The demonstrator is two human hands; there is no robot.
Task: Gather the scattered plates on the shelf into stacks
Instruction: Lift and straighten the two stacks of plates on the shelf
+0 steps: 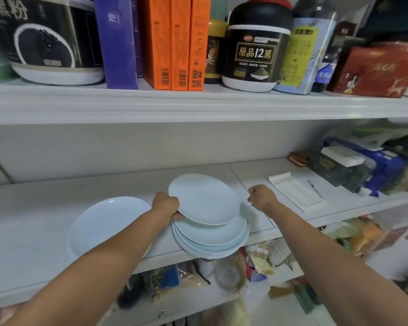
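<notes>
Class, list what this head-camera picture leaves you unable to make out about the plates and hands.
Head view: plate count of the stack; the top plate covers it and rims blur.
Fingers of the left hand under the top plate; the plate hides them.
Whether the right hand holds anything; its fingers curl away from the camera.
Near edge of the lone plate; the left forearm hides it.

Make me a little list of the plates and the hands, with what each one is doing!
left hand: grips the left rim of the top round pale blue plate
top plate: tilted, above the stack
stack of pale blue plates: on the white shelf, sticking out over its front edge
lone pale blue plate: flat on the shelf, left of the stack
right hand: fingers curled, holding nothing, right of the stack
</notes>
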